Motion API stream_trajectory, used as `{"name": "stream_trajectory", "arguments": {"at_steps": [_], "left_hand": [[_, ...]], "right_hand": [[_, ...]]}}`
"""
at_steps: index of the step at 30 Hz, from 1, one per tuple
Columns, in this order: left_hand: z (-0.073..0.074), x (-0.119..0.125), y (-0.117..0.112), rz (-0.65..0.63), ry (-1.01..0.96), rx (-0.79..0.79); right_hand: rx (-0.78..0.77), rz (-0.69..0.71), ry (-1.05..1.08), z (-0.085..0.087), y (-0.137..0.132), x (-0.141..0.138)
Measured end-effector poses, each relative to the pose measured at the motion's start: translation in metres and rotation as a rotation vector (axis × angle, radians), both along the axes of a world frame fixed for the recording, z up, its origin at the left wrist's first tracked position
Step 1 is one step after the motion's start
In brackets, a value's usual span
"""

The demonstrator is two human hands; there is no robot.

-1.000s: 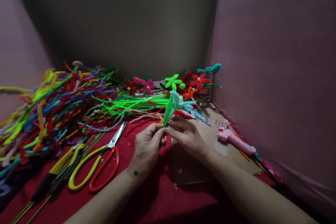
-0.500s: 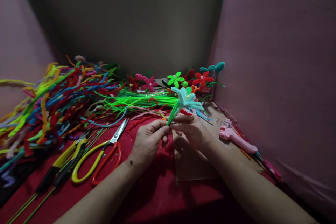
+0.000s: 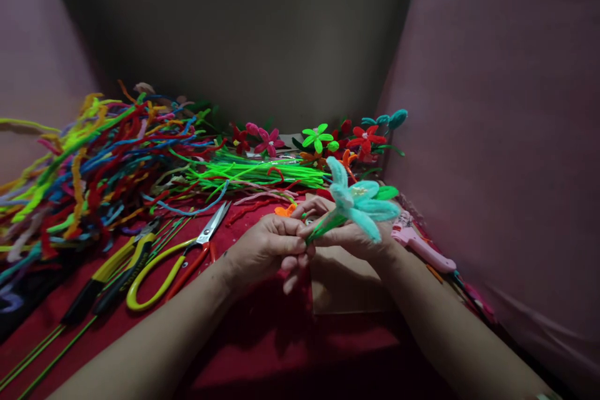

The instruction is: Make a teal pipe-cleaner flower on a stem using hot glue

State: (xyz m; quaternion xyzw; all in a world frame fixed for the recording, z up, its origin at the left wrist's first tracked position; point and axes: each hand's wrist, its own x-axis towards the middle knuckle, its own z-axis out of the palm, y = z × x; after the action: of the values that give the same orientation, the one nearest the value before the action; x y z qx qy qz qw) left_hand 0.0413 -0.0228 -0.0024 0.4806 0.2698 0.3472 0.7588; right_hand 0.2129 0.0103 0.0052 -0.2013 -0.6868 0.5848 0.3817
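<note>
A light blue pipe-cleaner flower (image 3: 357, 200) with a green stem and one green leaf is held over the red table (image 3: 262, 350). My left hand (image 3: 265, 249) pinches the lower end of the stem with closed fingers. My right hand (image 3: 349, 234) is closed round the stem just under the petals. The flower head tilts to the right, above my right hand.
A big heap of coloured pipe cleaners (image 3: 94, 162) fills the left. Scissors (image 3: 180, 256) and pliers (image 3: 112, 281) lie left of my hands. Finished flowers (image 3: 319, 137) stand at the back, and a pink glue gun (image 3: 422, 247) lies on the right.
The flower has swung from upright to tilted right and come nearer to me. Both hands have turned the stem and shifted slightly down and right.
</note>
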Motion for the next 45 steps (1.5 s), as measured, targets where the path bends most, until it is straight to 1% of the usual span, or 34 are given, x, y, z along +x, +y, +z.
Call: {"name": "stream_trajectory", "arguments": {"at_steps": [2,5,7,9,11,13,14,16,17,18,19,20,21,22,25,27,29,30,32,33,35,37,40,41,42,43,44,45], "left_hand": [[0.0,-0.001,0.001,-0.001,0.003,-0.006],[0.001,-0.006,0.003,-0.036,0.026,0.003],[0.003,-0.009,0.004,-0.055,0.06,0.055],[0.005,-0.009,0.004,-0.009,0.107,0.147],[0.007,-0.006,0.004,0.11,0.164,0.256],[0.005,0.0,0.002,0.295,0.243,0.385],[0.003,0.003,0.001,0.406,0.298,0.473],[-0.003,0.007,-0.002,0.619,0.415,0.704],[-0.005,0.009,-0.003,0.703,0.468,0.818],[-0.007,0.009,-0.004,0.761,0.509,0.908],[-0.008,0.01,-0.004,0.789,0.536,0.955],[-0.008,0.009,-0.005,0.789,0.544,0.95],[-0.007,0.009,-0.005,0.761,0.528,0.896],[-0.005,0.008,-0.005,0.712,0.487,0.809],[0.001,0.005,-0.004,0.488,0.296,0.538],[0.002,0.002,-0.003,0.335,0.191,0.424],[0.002,-0.001,-0.001,0.212,0.108,0.349],[0.001,-0.003,-0.001,0.155,0.074,0.324],[0.002,-0.006,0.0,0.075,0.041,0.309],[0.003,-0.007,0.0,0.056,0.048,0.321],[0.006,-0.007,-0.001,0.073,0.112,0.397],[0.009,-0.004,-0.003,0.178,0.209,0.512],[0.007,0.002,-0.007,0.466,0.361,0.751],[0.005,0.004,-0.008,0.556,0.399,0.815],[0.004,0.006,-0.009,0.618,0.425,0.851],[0.002,0.007,-0.009,0.644,0.431,0.845],[0.002,0.007,-0.009,0.632,0.414,0.795],[0.002,0.007,-0.009,0.594,0.372,0.716]], "right_hand": [[0.004,-0.009,-0.023,0.001,-0.002,-0.001],[-0.001,-0.063,-0.007,0.0,-0.006,-0.003],[-0.002,-0.093,0.019,-0.004,-0.007,-0.005],[0.004,-0.131,0.078,-0.009,-0.006,-0.006],[-0.015,-0.176,0.152,-0.014,-0.005,-0.009],[-0.039,-0.239,0.231,-0.018,-0.005,-0.013],[-0.044,-0.271,0.269,-0.019,-0.005,-0.016],[-0.046,-0.342,0.333,-0.02,-0.007,-0.023],[-0.052,-0.375,0.355,-0.02,-0.008,-0.026],[-0.058,-0.399,0.364,-0.02,-0.01,-0.029],[-0.058,-0.419,0.36,-0.02,-0.01,-0.031],[-0.048,-0.431,0.349,-0.019,-0.011,-0.032],[-0.034,-0.432,0.335,-0.019,-0.01,-0.032],[-0.015,-0.419,0.319,-0.019,-0.009,-0.031],[0.046,-0.313,0.259,-0.016,-0.003,-0.023],[0.062,-0.197,0.219,-0.013,0.0,-0.016],[0.056,-0.101,0.199,-0.009,-0.001,-0.011],[0.051,-0.077,0.196,-0.008,-0.002,-0.009],[0.05,-0.078,0.189,-0.007,-0.006,-0.007],[0.048,-0.094,0.196,-0.006,-0.007,-0.007],[0.053,-0.148,0.228,-0.007,-0.01,-0.009],[0.081,-0.221,0.278,-0.008,-0.011,-0.013],[0.087,-0.332,0.337,-0.01,-0.011,-0.021],[0.072,-0.363,0.353,-0.011,-0.011,-0.023],[0.061,-0.388,0.365,-0.012,-0.011,-0.025],[0.061,-0.403,0.366,-0.012,-0.011,-0.026],[0.075,-0.408,0.357,-0.012,-0.01,-0.026],[0.099,-0.401,0.333,-0.012,-0.009,-0.025]]}}
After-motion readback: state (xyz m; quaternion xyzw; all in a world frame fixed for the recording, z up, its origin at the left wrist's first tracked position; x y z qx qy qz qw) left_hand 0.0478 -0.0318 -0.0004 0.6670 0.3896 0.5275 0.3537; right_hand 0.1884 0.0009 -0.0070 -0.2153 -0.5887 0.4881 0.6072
